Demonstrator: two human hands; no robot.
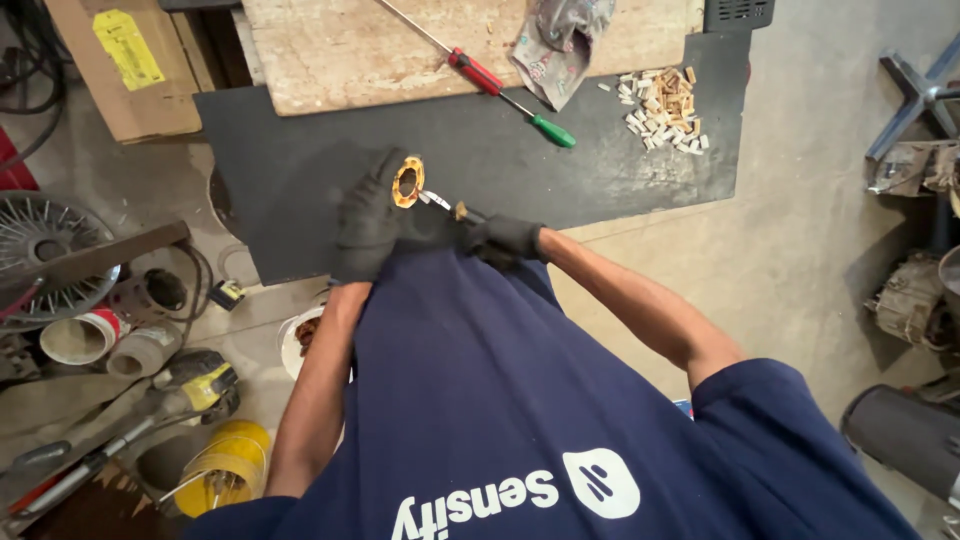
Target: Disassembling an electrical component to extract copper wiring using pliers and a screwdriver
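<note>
My left hand (368,220), in a black glove, grips a round copper-coloured ring-shaped part (407,183) held up over a black mat (300,160). My right hand (503,240), also gloved in black, holds a small tool with a thin metal blade (441,202). The blade tip points at the ring and sits right beside its rim. Both forearms reach forward from a dark blue shirt that fills the lower middle of the view.
A red-handled screwdriver (476,72) and a green-handled one (551,130) lie on a wooden board (340,50), beside a crumpled cloth (557,40). Several small wooden pieces (663,108) lie piled on the mat. Cans, tape rolls, a fan guard (40,240) and motor parts (910,300) crowd the floor.
</note>
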